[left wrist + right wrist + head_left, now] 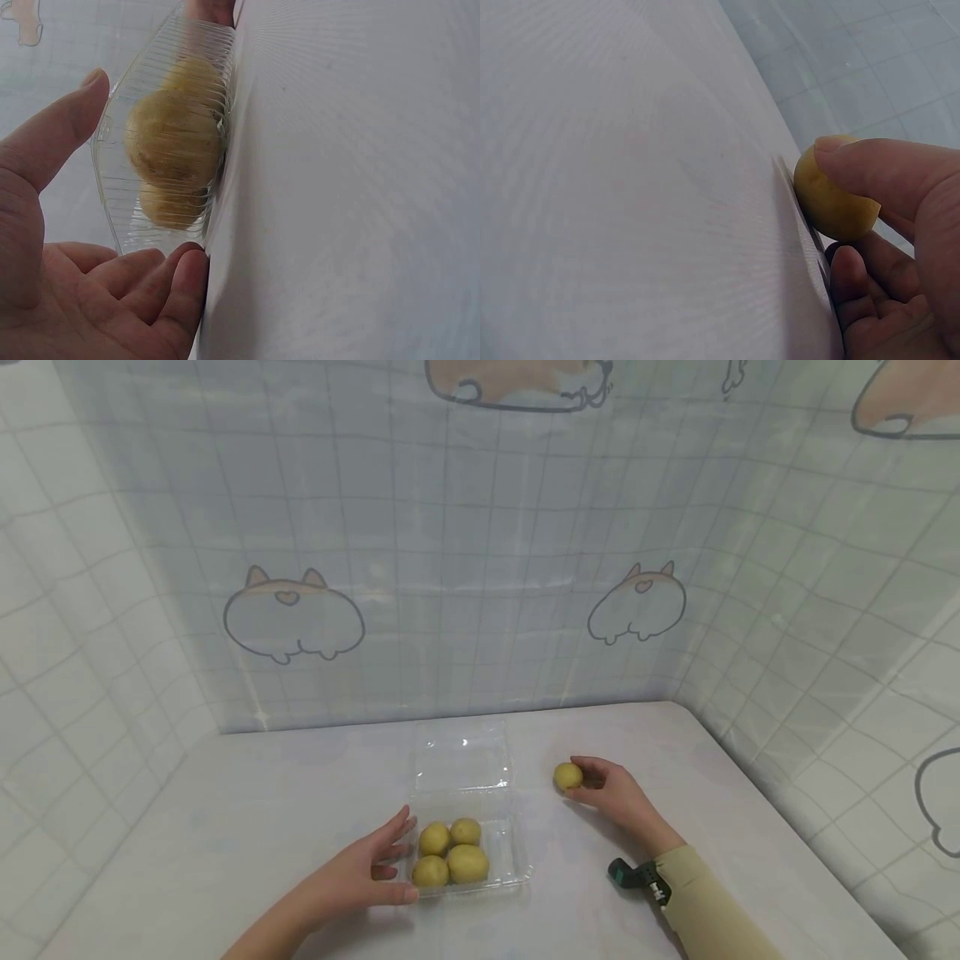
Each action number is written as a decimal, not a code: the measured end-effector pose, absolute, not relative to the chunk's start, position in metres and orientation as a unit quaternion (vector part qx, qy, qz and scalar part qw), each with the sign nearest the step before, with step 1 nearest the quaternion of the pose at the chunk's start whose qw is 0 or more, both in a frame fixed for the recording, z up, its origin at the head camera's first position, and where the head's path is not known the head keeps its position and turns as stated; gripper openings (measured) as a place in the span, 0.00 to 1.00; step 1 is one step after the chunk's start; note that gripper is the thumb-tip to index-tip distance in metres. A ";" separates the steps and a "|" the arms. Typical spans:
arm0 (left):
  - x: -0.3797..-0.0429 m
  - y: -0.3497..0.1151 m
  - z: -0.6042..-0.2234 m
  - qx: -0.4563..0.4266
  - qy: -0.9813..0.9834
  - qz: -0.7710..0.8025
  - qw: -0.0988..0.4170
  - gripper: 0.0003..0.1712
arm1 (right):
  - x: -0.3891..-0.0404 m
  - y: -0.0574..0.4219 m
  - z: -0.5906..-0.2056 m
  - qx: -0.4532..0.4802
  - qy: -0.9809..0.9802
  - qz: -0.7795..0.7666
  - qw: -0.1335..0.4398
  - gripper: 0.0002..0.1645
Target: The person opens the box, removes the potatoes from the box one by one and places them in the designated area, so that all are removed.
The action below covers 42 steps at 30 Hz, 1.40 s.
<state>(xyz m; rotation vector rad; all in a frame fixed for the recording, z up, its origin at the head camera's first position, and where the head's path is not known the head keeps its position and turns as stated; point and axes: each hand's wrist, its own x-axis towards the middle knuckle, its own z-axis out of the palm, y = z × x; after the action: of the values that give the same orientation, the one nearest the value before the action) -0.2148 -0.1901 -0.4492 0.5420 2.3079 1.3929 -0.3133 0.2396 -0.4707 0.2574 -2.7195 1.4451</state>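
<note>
Plainly, one potato (567, 777) pinched at two o'clock

With the clear plastic box (501, 850) as the middle of the dial and twelve toward the back wall (465, 568), I see the right hand (618, 797) out at two o'clock. Its thumb and fingers grasp the yellow potato low by the white table (285, 793); whether it touches the surface I can't tell. Over at nine o'clock, the left hand (356, 875) lies beside the box, fingers loose and spread along its side, thumb by the rim, not closed round anything. Inside, four more potatoes (468, 864) bunch toward the nine o'clock side. The see-through lid (461, 764) is folded back at twelve. Around three o'clock, a dark strapped-on device (626, 873) sits at the right wrist, by a khaki sleeve (708, 902).
</note>
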 end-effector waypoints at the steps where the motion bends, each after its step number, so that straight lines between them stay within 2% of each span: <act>1: -0.215 -0.190 -0.449 0.195 0.822 0.498 0.194 0.62 | -0.313 0.240 -0.471 0.083 -0.879 0.468 0.025 0.36; 13: -0.212 -0.191 -0.449 0.203 0.823 0.497 0.184 0.62 | -0.314 0.239 -0.470 0.080 -0.876 0.476 0.018 0.38; 22: -0.212 -0.191 -0.449 0.195 0.824 0.497 0.189 0.62 | -0.318 0.244 -0.471 0.078 -0.867 0.492 0.002 0.43; 32: -0.211 -0.189 -0.450 0.200 0.821 0.500 0.189 0.62 | -0.314 0.246 -0.465 0.039 -0.861 0.506 -0.010 0.46; 42: -0.211 -0.190 -0.451 0.194 0.822 0.499 0.192 0.62 | -0.311 0.245 -0.450 0.044 -0.863 0.502 0.024 0.45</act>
<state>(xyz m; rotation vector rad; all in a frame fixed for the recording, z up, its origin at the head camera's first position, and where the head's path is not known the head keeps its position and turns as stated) -0.2110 -0.1904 -0.4508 0.5451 2.3092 1.4010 -0.3113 0.2448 -0.4496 0.1374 -2.6725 1.5538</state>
